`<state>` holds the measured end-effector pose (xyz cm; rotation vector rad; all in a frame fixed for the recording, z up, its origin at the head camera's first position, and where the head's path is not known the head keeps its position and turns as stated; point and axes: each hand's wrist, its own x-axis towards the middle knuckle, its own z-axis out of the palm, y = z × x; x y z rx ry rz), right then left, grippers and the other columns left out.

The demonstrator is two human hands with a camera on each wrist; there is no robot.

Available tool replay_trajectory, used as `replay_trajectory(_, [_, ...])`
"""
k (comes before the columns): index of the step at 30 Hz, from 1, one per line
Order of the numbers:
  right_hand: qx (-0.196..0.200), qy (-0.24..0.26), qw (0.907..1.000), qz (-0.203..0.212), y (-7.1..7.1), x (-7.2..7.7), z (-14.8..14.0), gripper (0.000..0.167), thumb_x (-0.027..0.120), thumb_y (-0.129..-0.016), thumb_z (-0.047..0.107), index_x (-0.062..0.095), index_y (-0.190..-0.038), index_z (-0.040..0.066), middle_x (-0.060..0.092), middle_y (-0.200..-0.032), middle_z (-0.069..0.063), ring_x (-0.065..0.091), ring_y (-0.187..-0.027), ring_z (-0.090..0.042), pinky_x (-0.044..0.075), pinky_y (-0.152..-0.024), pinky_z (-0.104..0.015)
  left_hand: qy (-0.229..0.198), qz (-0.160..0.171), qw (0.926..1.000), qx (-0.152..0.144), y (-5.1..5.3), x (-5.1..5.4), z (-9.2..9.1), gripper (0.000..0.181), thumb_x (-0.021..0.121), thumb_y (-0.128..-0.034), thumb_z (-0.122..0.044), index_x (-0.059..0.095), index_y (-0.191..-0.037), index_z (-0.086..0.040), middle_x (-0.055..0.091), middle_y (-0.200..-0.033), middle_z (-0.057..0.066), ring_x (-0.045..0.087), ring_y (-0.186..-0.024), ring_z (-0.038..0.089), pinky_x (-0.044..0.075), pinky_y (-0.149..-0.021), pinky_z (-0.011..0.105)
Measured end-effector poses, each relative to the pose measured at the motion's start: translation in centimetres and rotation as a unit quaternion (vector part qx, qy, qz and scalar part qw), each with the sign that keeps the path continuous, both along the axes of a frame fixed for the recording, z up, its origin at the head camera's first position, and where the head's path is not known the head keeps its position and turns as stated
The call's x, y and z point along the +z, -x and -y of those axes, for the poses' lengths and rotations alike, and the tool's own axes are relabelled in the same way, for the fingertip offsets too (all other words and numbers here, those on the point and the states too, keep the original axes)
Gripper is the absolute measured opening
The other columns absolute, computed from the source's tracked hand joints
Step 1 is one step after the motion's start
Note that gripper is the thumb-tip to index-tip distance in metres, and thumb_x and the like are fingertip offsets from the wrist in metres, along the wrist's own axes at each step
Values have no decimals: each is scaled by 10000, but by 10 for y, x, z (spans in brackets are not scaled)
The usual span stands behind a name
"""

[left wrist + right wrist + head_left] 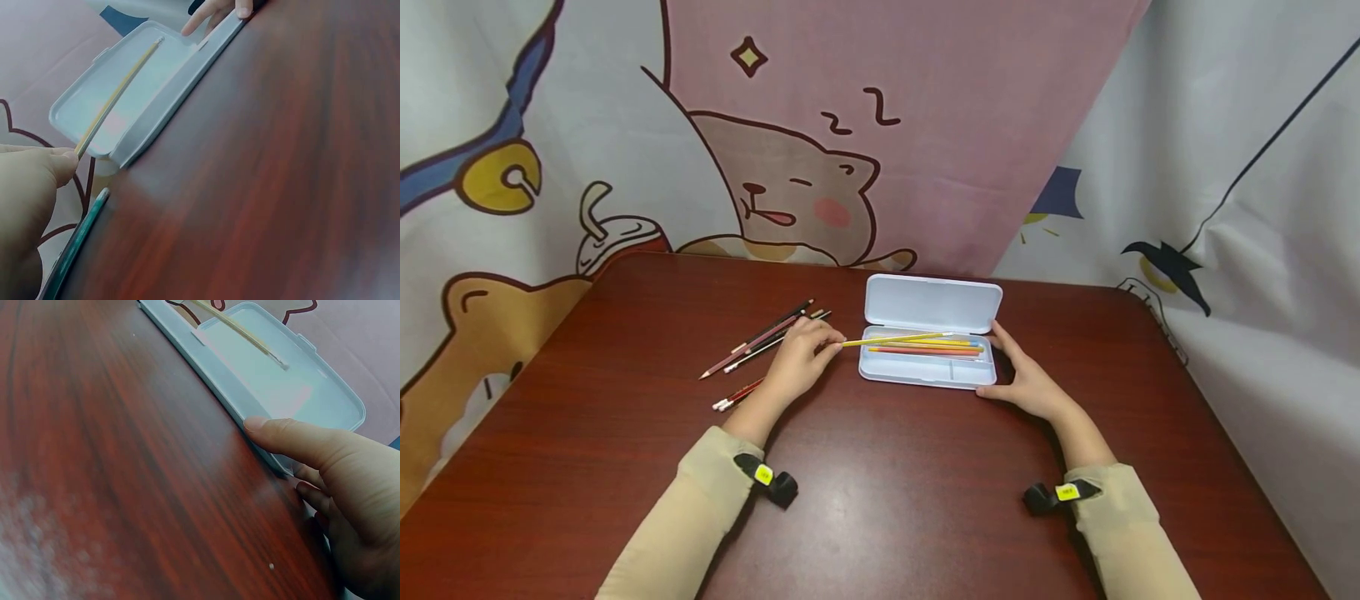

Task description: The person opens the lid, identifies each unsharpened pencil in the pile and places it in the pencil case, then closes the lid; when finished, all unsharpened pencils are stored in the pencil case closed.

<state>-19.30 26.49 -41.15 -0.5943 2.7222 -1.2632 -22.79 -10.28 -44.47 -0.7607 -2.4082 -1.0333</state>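
My left hand [801, 354] pinches a yellow pencil [119, 94] by one end, between thumb and fingertips. The pencil's far end, with a pale tip, reaches over a white pencil case [902, 372], whose lid [932, 302] stands raised at the back. Inside the tray lie several pencils, among them orange-red ones [925, 352]. At the case's right end, my right hand [1030, 383] grips it, the thumb on the near edge and the fingers around the end and far side.
Several loose pencils [748, 347] lie to the left of the case, partly under my left hand. Nearer me, red-and-black pencils [741, 393] with white ends lie beside my left wrist. A printed curtain [1000, 125] hangs behind the brown table [880, 500].
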Motion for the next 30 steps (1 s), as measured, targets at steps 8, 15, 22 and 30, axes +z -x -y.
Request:
replay_trajectory(8, [11,15,10000,8,0,0,-1,1049,802,-753,44,82,-1514,-13,346,-1432,-279,252,-1332,-423,139,-1056,-602,59,-119,9999,-59,8,-1,-27,59,715,-840,-41,717,-898,-50,648,-881,36,552,-928,244,320,-1008,481])
replay_trajectory(15, [43,28,10000,-40,1,-1,-1,1047,803,-746,29,87,-1508,-27,353,-1426,-284,255,-1331,-426,143,-1055,-597,182,72,9998,-98,10,-1,-47,71,721,-836,-51,719,-907,-51,655,-911,44,520,-890,233,380,-841,423])
replay_trajectory(22, [107,114,9999,-72,2,-3,-2,1049,804,-739,12,89,-1504,-39,360,-1417,-293,259,-1329,-416,140,-1058,-582,306,384,9988,-23,14,-3,-58,65,712,-854,-82,721,-917,-76,659,-923,30,514,-889,222,377,-832,411])
replay_trajectory(30, [72,91,9999,-63,1,-2,-1,1050,804,-742,13,85,-1506,-36,359,-1421,-288,255,-1331,-414,138,-1059,-584,397,637,9972,50,16,-4,-60,68,703,-867,-109,724,-928,-87,660,-937,24,517,-915,221,374,-832,403])
